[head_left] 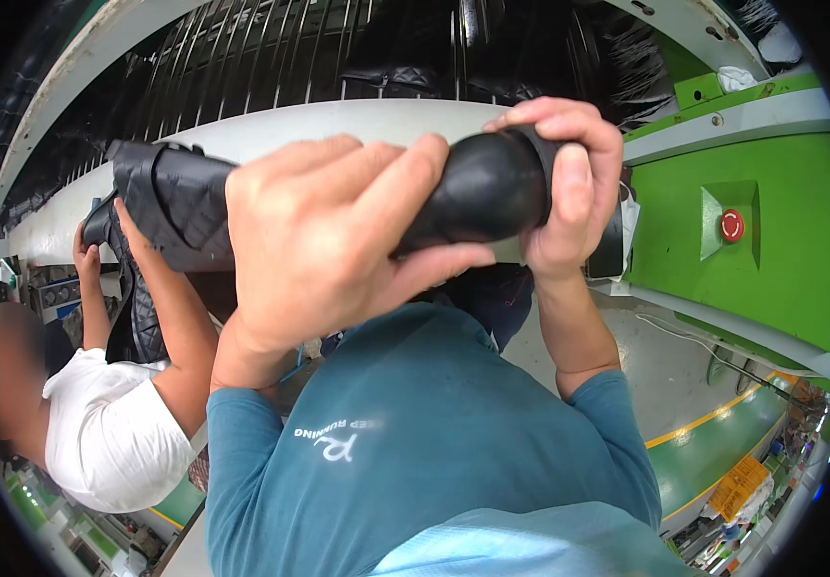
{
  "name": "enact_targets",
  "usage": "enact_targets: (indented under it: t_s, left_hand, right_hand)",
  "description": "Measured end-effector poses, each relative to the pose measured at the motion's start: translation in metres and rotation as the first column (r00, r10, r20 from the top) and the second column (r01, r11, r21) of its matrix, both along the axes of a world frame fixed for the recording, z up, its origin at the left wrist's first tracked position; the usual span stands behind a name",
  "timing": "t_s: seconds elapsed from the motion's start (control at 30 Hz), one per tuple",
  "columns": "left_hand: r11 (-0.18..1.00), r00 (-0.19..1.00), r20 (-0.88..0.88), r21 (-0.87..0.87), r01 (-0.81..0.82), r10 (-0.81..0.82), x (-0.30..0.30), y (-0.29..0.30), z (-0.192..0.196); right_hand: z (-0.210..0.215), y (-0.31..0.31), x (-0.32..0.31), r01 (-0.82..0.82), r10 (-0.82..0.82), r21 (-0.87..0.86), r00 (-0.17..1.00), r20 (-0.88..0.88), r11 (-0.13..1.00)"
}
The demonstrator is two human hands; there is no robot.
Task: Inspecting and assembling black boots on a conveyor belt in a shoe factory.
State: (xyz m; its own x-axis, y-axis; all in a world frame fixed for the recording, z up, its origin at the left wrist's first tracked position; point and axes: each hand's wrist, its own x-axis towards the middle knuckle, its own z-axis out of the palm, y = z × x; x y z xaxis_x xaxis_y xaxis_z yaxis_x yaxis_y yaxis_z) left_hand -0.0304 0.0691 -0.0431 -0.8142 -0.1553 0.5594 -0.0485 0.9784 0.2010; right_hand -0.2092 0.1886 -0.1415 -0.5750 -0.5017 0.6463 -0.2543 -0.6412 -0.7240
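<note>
A black boot (pixel 482 188) with a glossy rounded toe lies crosswise in front of me, above a white ledge. My left hand (pixel 323 226) is closed around its middle, thumb stretched along the underside. At the toe end my right hand (pixel 576 188) grips the edge, fingers over the top and thumb against the near face. To the left of my left hand the soft, creased black upper (pixel 179 202) sticks out. Much of the boot's middle is hidden by my left hand.
A white ledge (pixel 357 117) runs behind the boot, with metal rods (pixel 271 48) and black quilted pieces (pixel 391 75) beyond. A co-worker in a white shirt (pixel 112 433) handles black quilted material at left. A green machine panel (pixel 665 212) bears a red button (pixel 732 226) at right.
</note>
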Motion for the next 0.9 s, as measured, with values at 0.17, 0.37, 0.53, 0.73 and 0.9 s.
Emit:
enact_targets:
  t_s: [0.17, 0.37, 0.53, 0.73, 0.9]
  left_hand:
    - [1.000, 1.000, 0.009, 0.004, -0.025, 0.025, 0.008, 0.013, 0.001]
    - [0.999, 1.000, 0.013, 0.038, -0.026, 0.026, 0.008, 0.006, 0.000]
    - [0.999, 1.000, 0.011, 0.023, -0.025, 0.024, 0.007, 0.005, 0.000]
    - [0.999, 1.000, 0.003, 0.030, -0.024, 0.024, 0.006, 0.001, -0.002]
    - [1.000, 1.000, -0.007, 0.023, -0.016, 0.017, 0.005, 0.002, -0.004]
  right_hand:
    - [-0.009, 0.011, -0.001, 0.074, -0.071, 0.005, 0.972, -0.223, 0.997]
    - [-0.008, 0.003, 0.001, 0.054, -0.060, -0.053, 0.991, -0.119, 0.997]
    - [-0.006, 0.000, 0.000, -0.001, -0.002, -0.039, 0.997, -0.077, 0.999]
    - [-0.006, 0.000, -0.001, -0.003, 0.001, -0.021, 0.997, -0.073, 1.000]
    - [-0.004, 0.002, -0.002, -0.004, 0.002, -0.014, 0.997, -0.078, 1.000]
